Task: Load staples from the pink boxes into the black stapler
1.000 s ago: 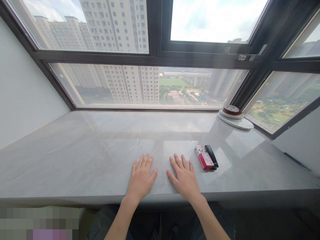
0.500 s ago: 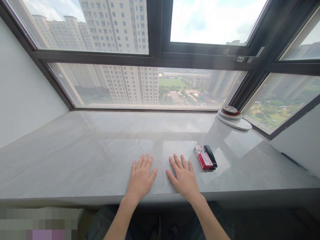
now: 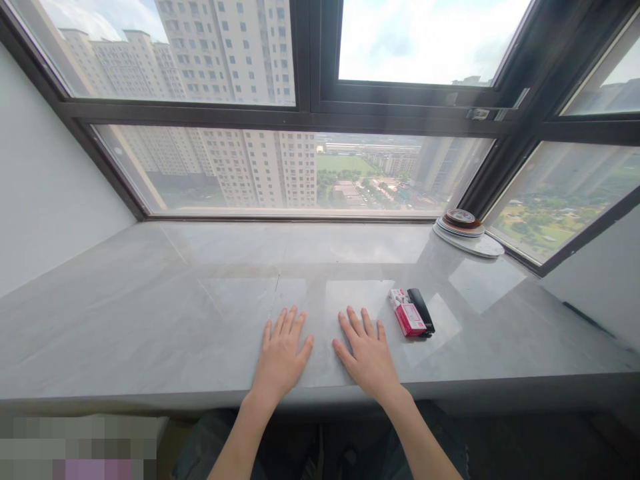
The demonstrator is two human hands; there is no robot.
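My left hand [image 3: 281, 357] lies palm down on the grey marble windowsill [image 3: 125, 320], fingers spread, holding nothing. Beside it, a short gap to the right, my right hand [image 3: 367, 357] rests flat in the same way, also with its fingers apart. To the right of that hand, and not touching it, lies a small red and white box [image 3: 409, 315]. A black stapler [image 3: 421, 311] sits directly along the box's right side.
In the far right corner of the sill stands a stack of plates or discs [image 3: 465, 230]. Dark window frames [image 3: 295, 120] border the back, with tall buildings outside. A white wall [image 3: 55, 180] closes the left end. The sill's front edge [image 3: 165, 395] runs beneath my wrists.
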